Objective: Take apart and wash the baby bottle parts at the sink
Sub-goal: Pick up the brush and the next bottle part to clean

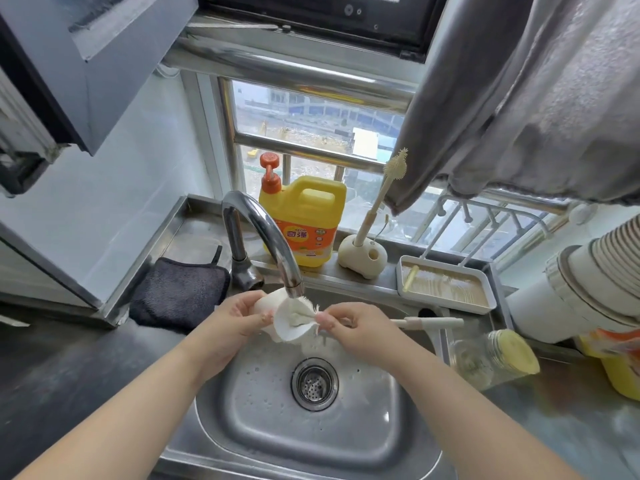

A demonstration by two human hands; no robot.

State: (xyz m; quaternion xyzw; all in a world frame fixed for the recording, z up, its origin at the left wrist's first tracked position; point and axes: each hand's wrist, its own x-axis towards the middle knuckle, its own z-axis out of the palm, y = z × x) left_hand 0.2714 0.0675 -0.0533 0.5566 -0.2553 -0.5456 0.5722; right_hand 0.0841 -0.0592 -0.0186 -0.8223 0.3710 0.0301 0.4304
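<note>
Bottle part [277,318] gripped by left hand [239,315]; right hand [356,329] pinches brush [304,315].

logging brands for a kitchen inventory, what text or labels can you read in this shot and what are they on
"奇强" in large white characters on the orange label of the yellow dish soap jug on the sill behind the faucet.
Small Latin letters above those characters: too blurred to read for certain.
Small green badge and fine print on the same label: too small to read.
Orange and yellow packaging at the right edge: print blurred, unreadable.
No other readable text.
</note>
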